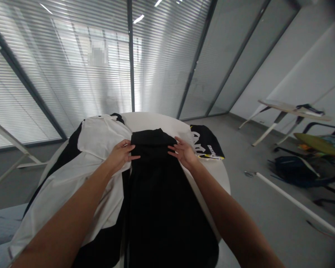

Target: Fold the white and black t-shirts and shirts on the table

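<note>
A long black garment (162, 201) lies lengthwise over the white table in front of me, its far end turned over in a short fold. My left hand (122, 153) grips the left edge at this fold, with some fingers stretched out over the cloth. At the opposite edge, my right hand (184, 152) has hold of the cloth with its fingertips, the fingers partly spread. A white garment (100, 136) lies rumpled to the left, partly under my left forearm, with black cloth (64, 154) beside it. Beyond my right hand is a folded black garment with white lettering (208, 139).
The white table (156, 119) has a rounded far edge close to a glass partition with blinds (162, 59). On the right are another table (293, 108), a chair with things on it (321, 145) and a white pole (296, 203). A white frame (25, 152) stands left.
</note>
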Action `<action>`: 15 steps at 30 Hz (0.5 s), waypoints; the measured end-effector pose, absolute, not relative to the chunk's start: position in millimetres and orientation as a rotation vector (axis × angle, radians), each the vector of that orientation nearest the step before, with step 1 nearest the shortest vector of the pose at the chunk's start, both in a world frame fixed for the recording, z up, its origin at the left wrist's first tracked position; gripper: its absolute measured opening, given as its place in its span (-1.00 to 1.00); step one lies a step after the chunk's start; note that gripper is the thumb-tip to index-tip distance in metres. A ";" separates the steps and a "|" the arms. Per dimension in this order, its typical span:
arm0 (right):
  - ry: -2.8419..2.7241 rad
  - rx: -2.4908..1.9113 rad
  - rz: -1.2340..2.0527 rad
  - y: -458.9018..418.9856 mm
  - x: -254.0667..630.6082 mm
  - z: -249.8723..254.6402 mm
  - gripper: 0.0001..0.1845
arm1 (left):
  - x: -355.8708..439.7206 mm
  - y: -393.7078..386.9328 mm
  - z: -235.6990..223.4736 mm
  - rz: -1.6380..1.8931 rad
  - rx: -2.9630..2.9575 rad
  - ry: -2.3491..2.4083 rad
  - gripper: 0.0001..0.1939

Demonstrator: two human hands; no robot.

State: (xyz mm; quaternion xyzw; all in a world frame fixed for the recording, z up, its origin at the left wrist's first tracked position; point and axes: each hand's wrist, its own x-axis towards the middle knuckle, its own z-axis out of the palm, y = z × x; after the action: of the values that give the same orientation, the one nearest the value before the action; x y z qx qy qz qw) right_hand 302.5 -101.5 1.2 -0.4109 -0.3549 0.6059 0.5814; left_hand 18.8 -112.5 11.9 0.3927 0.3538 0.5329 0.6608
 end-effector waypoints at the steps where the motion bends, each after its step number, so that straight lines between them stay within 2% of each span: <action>1: -0.827 -0.902 1.422 -101.0 303.3 1.4 -0.42 | 20.3 -113.0 11.7 1.245 0.920 0.772 -0.75; 5: -0.901 -0.820 1.378 -99.2 305.3 0.5 -0.39 | 24.9 -113.0 8.5 1.330 1.068 0.792 -0.77; 9: -1.035 -0.974 1.276 -95.4 304.7 -6.6 -0.42 | 24.9 -111.0 2.5 1.314 1.177 0.898 -0.80; 15: -1.174 -1.310 1.116 -90.3 306.5 -15.0 -0.65 | 22.9 -111.0 -3.0 1.175 1.352 1.041 -0.81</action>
State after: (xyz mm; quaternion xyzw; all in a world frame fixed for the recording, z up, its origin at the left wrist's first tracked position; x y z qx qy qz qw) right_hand 306.5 -90.3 -15.0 -0.5427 -0.4866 0.4625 0.5049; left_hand 22.9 -111.0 -3.0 0.5615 0.4322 0.4879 0.5097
